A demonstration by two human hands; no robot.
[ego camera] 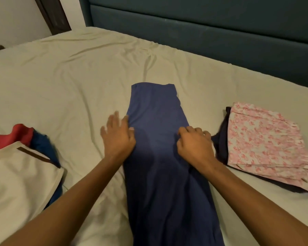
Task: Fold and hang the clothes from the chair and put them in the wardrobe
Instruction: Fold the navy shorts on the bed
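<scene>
A dark blue garment (pixel 158 139), folded into a long narrow strip, lies on the bed (pixel 78 77) and runs from the middle toward the near edge. My left hand (pixel 117 135) lies with spread fingers at the strip's left edge, thumb on the cloth. My right hand (pixel 194 144) sits on the strip's right edge with its fingers curled down onto the fabric. A folded pink floral piece (pixel 267 144) rests on a dark folded garment (pixel 220 142) to the right.
At the left lies a pile of clothes: a cream piece (pixel 20 174) over a blue one (pixel 43 144) and a red one (pixel 20 135). A dark teal headboard (pixel 220 32) runs behind the bed. Wrinkled cream sheet covers the far half.
</scene>
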